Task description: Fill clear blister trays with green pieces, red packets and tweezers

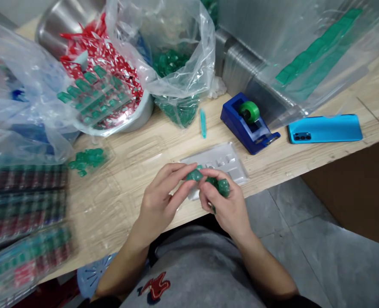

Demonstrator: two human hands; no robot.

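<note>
Between the thumb and fingers of my left hand is a translucent green piece, rounded and glossy; its exact kind I cannot make out. My right hand is curled around several more green pieces, and its fingertips come close to the piece in the left. Both hands hover over a clear plastic blister tray with moulded hollows, partly hidden beneath them. To the left, a small heap of green pieces lies on the table.
A blue tape dispenser, a blue phone and a turquoise stick lie beyond the hands. Behind stand a bag of green pieces and a basin of red-and-white packets. Filled packs are stacked left; clear sheets stand right.
</note>
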